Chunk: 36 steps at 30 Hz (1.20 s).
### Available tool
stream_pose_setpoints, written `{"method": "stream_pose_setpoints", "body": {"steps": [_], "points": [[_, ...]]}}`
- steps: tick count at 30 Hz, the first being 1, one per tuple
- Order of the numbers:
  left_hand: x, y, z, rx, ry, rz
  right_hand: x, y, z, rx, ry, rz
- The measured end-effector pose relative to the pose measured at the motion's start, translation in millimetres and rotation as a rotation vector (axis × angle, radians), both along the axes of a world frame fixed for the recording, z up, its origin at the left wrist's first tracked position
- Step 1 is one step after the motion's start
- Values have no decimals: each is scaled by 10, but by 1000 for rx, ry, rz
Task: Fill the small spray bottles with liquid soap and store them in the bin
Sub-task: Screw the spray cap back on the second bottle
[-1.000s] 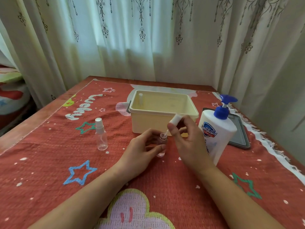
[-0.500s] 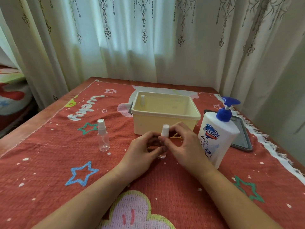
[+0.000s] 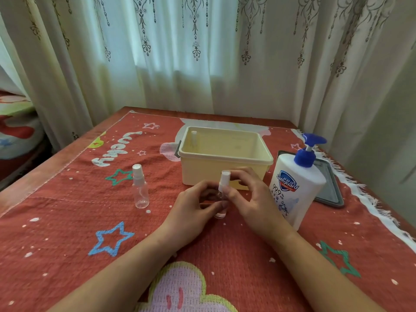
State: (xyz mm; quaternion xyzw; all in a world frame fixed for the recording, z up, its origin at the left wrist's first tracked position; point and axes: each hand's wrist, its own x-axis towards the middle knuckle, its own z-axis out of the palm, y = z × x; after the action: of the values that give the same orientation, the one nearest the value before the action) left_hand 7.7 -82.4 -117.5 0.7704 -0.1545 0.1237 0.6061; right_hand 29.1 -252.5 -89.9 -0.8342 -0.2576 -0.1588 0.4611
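Left hand [image 3: 193, 212] grips the small spray bottle [image 3: 220, 213], upright on the cloth [image 3: 67, 224] just near of the bin [image 3: 225, 159]; right hand [image 3: 254, 199] pinches its white cap [image 3: 225, 179]. A second bottle [image 3: 140, 188] stands left, the soap dispenser [image 3: 295, 194] right.

The bin [image 3: 225, 156] is being left open above. Right flank is being blocked by soap dispenser [image 3: 295, 192], left by spare spray bottle [image 3: 140, 190].
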Motion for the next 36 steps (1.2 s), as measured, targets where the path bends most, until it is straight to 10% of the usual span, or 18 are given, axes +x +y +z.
{"method": "stream_pose_setpoints", "body": {"steps": [36], "points": [[4, 2, 8, 8, 18, -4, -27, 14, -10, 66, 46, 50]]}}
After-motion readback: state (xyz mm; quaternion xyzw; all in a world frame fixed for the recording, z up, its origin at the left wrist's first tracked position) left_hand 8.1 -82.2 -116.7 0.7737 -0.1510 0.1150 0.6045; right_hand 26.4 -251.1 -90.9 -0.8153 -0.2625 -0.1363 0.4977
